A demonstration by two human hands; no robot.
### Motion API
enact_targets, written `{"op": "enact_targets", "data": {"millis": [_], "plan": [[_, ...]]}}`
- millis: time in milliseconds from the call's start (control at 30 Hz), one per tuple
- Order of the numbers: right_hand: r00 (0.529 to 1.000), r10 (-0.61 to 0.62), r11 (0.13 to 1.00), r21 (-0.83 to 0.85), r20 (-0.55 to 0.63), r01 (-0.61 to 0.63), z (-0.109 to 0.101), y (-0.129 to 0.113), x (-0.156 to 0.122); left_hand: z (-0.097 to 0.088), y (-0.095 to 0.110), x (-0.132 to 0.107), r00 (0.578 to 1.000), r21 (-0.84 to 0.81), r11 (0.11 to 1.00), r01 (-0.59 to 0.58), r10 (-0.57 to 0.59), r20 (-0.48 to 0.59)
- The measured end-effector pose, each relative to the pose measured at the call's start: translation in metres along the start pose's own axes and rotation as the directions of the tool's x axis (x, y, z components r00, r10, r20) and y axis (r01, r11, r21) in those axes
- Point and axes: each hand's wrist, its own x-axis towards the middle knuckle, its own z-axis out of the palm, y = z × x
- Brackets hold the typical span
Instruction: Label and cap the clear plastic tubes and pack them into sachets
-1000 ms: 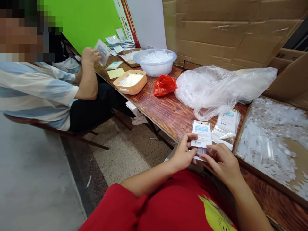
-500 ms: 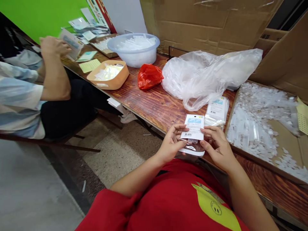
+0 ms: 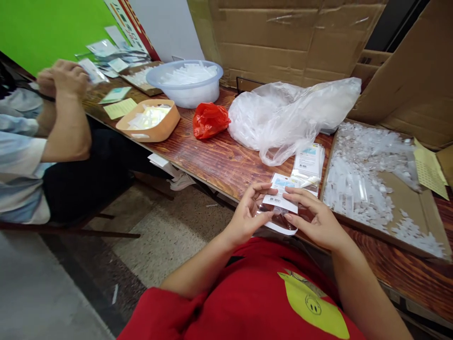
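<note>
Four open containers stand on the wooden table [image 3: 212, 160]: one blue round basin [image 3: 193, 97], one orange bin [image 3: 164, 127] and two cardboard trays. The basin is heaped with whitish translucent pieces, and the bin holds smaller pale ones. The near tray [image 3: 412, 203], at the right, carries a spread of clear plastic pieces over part of its cardboard floor; the far tray [image 3: 151, 89], beside the basin, holds more whitish bits. The pieces lie too thick to count in any of the four. Two bags sit between basin and near tray, one red bag [image 3: 210, 120] and one larger white bag [image 3: 283, 118]; their contents cannot be made out. One clear packet [image 3: 279, 203] with a printed card is at the table's front edge, before the wearer's body, with the left hand [image 3: 247, 215] clamped on one side and the right hand [image 3: 318, 217] clamped on the other. Just beyond lies one stack of similar packets [image 3: 307, 160], overlapping too closely to number. Two yellow sheets [image 3: 120, 108] show, one beside the bin, one at the near tray's far edge.
</note>
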Motion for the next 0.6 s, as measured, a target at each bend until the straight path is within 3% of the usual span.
{"op": "enact_targets", "data": {"millis": [200,467,533,600], "plan": [[0.995,-0.068,0.994,-0.087,-0.072,0.062,0.009,0.004,-0.001,0.001,-0.004,-0.003,0.995,0.175,0.981,0.086,-0.092,0.025],[0.926,-0.344,0.921,-0.249,-0.157,0.3,0.013,-0.005,0.0,-0.002,0.007,-0.006,0.998,0.263,0.963,0.055,-0.048,-0.034],[0.911,-0.379,0.906,-0.267,-0.165,0.329,0.014,-0.008,0.001,-0.001,0.006,-0.006,0.998,0.286,0.958,0.01,0.007,-0.058],[0.902,-0.388,0.902,-0.28,-0.191,0.329,0.017,-0.01,0.003,0.002,0.002,-0.005,0.986,0.373,0.924,-0.087,0.134,-0.102]]}}
